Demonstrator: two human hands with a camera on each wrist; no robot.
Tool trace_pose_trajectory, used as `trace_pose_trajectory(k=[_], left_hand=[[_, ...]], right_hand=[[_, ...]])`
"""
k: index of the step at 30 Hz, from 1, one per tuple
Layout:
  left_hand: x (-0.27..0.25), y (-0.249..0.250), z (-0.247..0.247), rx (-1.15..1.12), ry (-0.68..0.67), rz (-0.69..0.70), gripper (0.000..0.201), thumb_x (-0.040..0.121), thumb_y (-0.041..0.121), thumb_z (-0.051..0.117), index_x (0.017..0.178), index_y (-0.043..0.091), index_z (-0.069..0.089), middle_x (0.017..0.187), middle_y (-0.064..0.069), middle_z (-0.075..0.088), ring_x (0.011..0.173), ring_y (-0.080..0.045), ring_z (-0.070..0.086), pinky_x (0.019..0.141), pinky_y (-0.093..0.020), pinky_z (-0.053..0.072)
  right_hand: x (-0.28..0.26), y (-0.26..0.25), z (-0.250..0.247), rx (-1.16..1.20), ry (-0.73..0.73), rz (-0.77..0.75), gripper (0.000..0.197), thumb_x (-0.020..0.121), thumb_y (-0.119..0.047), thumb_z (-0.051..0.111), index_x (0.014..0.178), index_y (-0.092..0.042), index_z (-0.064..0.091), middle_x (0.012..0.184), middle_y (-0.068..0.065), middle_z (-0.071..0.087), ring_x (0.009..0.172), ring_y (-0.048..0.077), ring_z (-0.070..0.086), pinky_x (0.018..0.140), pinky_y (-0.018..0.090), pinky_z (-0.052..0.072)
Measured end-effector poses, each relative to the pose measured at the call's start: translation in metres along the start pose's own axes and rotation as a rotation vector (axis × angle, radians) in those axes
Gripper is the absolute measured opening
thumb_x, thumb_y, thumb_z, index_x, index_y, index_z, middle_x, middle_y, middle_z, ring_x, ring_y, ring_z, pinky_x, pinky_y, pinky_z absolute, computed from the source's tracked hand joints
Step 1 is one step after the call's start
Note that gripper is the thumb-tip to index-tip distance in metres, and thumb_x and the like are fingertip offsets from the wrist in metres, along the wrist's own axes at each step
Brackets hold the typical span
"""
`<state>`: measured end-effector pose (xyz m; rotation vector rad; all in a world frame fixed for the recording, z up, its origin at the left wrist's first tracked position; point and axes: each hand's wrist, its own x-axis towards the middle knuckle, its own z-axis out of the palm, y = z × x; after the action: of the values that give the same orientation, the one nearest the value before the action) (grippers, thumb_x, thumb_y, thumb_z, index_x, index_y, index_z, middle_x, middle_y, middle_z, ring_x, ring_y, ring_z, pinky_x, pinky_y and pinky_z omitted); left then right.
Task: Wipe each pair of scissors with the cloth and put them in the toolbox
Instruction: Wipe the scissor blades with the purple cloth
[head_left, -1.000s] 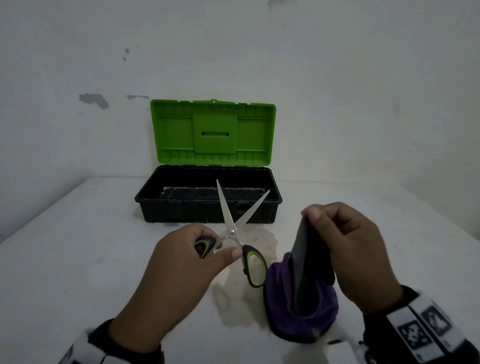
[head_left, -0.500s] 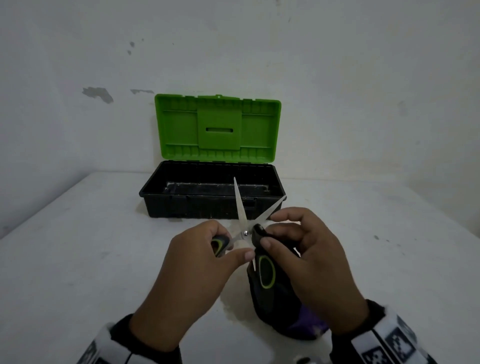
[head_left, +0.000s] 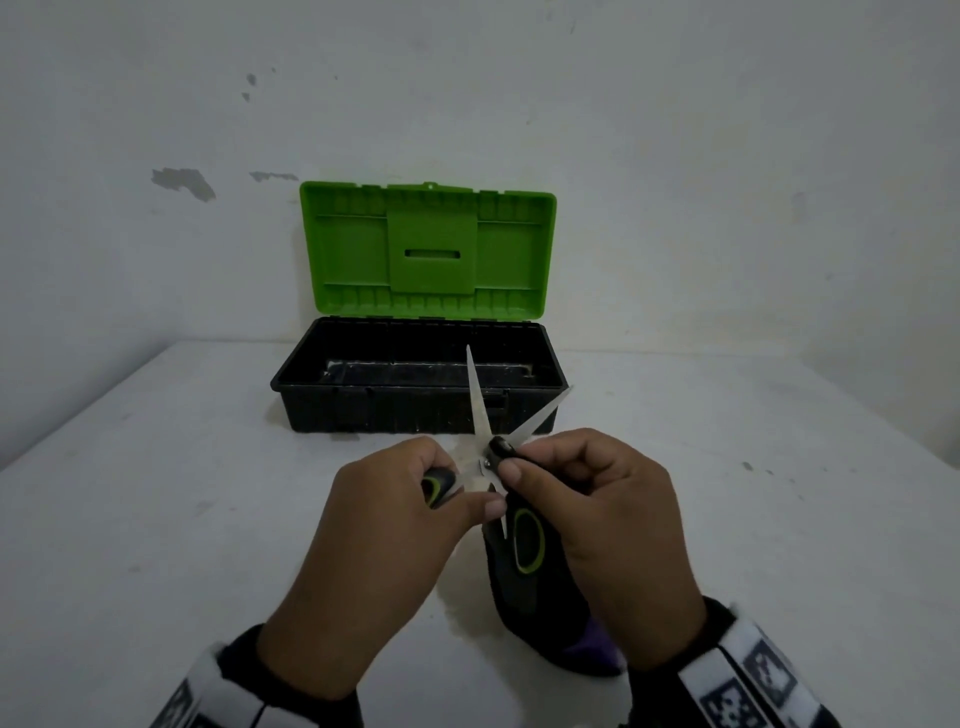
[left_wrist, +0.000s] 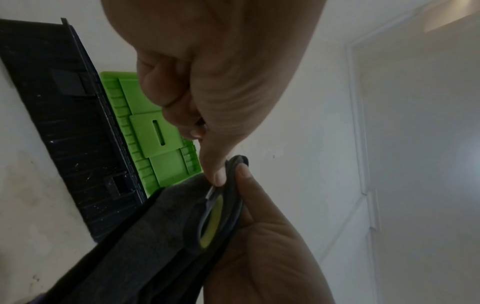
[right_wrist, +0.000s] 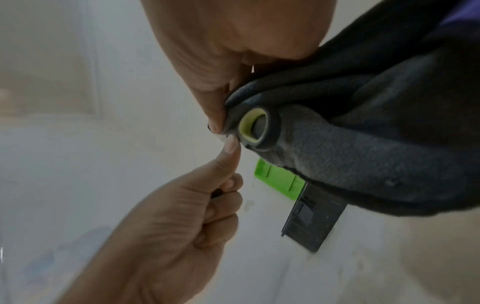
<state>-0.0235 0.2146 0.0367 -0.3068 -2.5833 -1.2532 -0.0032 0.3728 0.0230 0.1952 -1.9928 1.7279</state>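
Right hand (head_left: 597, 525): having closed in since a second ago, pinching dark cloth (head_left: 540, 613) onto the blade beside the pivot.
Left hand (head_left: 384, 545): gripping scissors (head_left: 480, 415) handle, blades splayed.
Toolbox (head_left: 415, 410): standing open; wiping only beginning.

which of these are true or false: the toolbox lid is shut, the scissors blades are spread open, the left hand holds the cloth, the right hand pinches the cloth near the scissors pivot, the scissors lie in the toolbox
1. The toolbox lid is shut. False: the green lid stands open.
2. The scissors blades are spread open. True.
3. The left hand holds the cloth. False: it grips a scissors handle.
4. The right hand pinches the cloth near the scissors pivot. True.
5. The scissors lie in the toolbox. False: they are held in front of it, above the table.
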Motion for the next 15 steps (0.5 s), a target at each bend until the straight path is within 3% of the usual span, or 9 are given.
trace_pose_trajectory(k=[2, 7, 9, 15], left_hand=[[0.0002, 0.0005, 0.0004, 0.008, -0.005, 0.006, 0.033, 0.065, 0.050, 0.079, 0.069, 0.027, 0.056, 0.062, 0.005, 0.057, 0.056, -0.006, 0.048, 0.052, -0.017, 0.036], [0.0004, -0.0008, 0.0007, -0.014, 0.005, 0.006, 0.034, 0.063, 0.050, 0.080, 0.068, 0.026, 0.056, 0.060, 0.003, 0.057, 0.054, -0.007, 0.048, 0.051, -0.017, 0.036], [0.0004, -0.0014, 0.0001, -0.004, 0.010, 0.016, 0.034, 0.063, 0.049, 0.081, 0.067, 0.025, 0.056, 0.059, 0.002, 0.056, 0.052, -0.006, 0.045, 0.049, -0.016, 0.034], [-0.0023, -0.0019, -0.0013, -0.009, -0.014, -0.007, 0.036, 0.063, 0.048, 0.081, 0.066, 0.023, 0.056, 0.061, -0.002, 0.057, 0.054, -0.009, 0.046, 0.050, -0.020, 0.037]], right_hand=[[0.0001, -0.0007, 0.0000, -0.054, 0.008, -0.027, 0.012, 0.075, -0.010, 0.081, 0.079, -0.019, 0.075, 0.076, -0.005, 0.076, 0.072, 0.010, 0.073, 0.067, 0.022, 0.057], [-0.0013, 0.0008, 0.0035, 0.014, 0.024, 0.136, 0.009, 0.076, -0.021, 0.081, 0.080, -0.019, 0.074, 0.074, 0.000, 0.076, 0.070, 0.016, 0.074, 0.068, 0.032, 0.058], [-0.0034, -0.0005, 0.0044, -0.008, -0.014, 0.125, 0.003, 0.081, -0.023, 0.078, 0.082, -0.020, 0.077, 0.075, -0.003, 0.077, 0.072, 0.013, 0.073, 0.070, 0.032, 0.059], [-0.0038, -0.0010, 0.0053, -0.151, 0.012, 0.071, 0.009, 0.083, -0.029, 0.074, 0.077, -0.023, 0.076, 0.071, -0.006, 0.074, 0.066, 0.009, 0.069, 0.064, 0.027, 0.058]])
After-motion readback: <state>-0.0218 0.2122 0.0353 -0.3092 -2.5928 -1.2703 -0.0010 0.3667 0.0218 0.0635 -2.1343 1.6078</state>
